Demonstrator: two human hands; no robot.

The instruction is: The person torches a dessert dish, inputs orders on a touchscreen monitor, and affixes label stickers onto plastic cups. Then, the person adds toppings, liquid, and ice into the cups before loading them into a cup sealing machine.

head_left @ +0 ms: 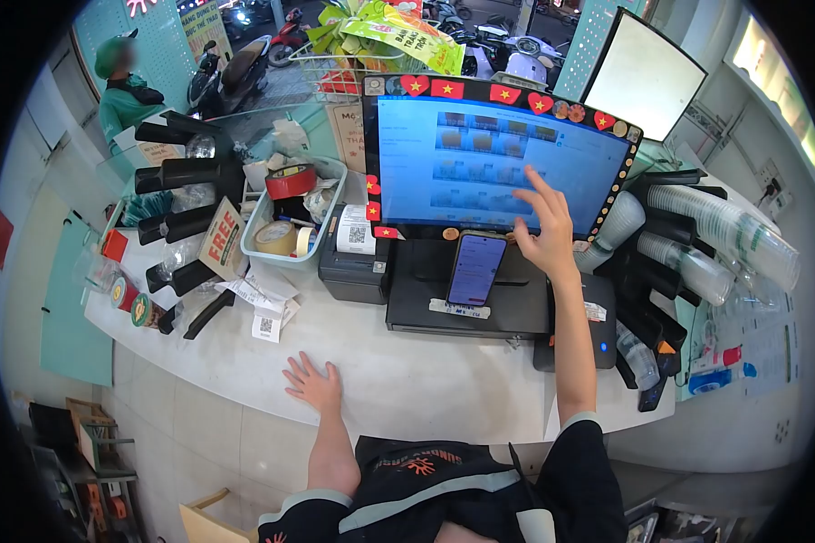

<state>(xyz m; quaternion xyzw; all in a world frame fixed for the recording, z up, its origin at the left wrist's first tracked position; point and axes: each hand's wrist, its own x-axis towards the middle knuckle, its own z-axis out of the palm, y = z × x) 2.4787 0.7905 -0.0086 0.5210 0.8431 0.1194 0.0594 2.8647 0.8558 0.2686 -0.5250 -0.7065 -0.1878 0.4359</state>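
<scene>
My right hand (546,222) is raised in front of the large touch screen (480,163), its fingers apart and holding nothing; some fingertips are at or just before the glass. The screen shows rows of small pictures on blue. Below it a phone (476,270) leans upright on the black stand base (426,317). My left hand (314,384) lies flat on the white counter (407,389) with its fingers spread, below some paper receipts (265,308).
A bin (290,258) of tape rolls and a label printer (353,281) stand left of the screen. Cup holders flank both sides, with stacked clear cups (724,226) at right. Beyond the counter at upper left stands a person (131,104) in green.
</scene>
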